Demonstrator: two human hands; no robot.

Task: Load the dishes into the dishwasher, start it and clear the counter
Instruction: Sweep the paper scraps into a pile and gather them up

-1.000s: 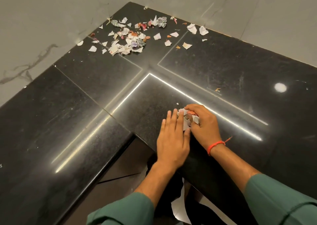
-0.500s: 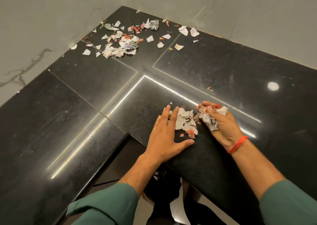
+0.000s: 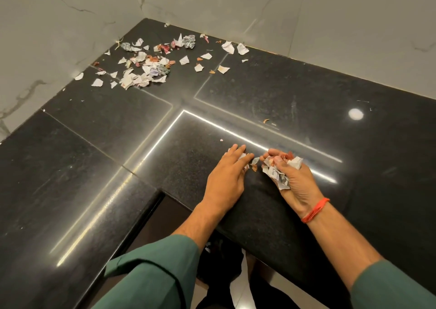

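Note:
On the black stone counter (image 3: 99, 162), near its inner corner edge, my right hand (image 3: 292, 181) lies palm up and grips a wad of torn paper scraps (image 3: 276, 172). My left hand (image 3: 228, 174) lies flat, fingers straight, pressing on a few loose scraps (image 3: 253, 163) and touching them toward the right hand. A large scatter of torn paper and crumpled foil bits (image 3: 146, 70) lies in the far corner of the counter by the wall.
Marble-look walls (image 3: 59, 37) close the counter at the back and left. One tiny scrap (image 3: 221, 140) and a small orange bit (image 3: 266, 120) lie on the counter beyond my hands. The counter's cut-out edge (image 3: 162, 195) is below my left wrist.
My right hand turned palm up with a wad of scraps in it. My left hand slid right over the loose pile, which has shrunk to a few pieces.

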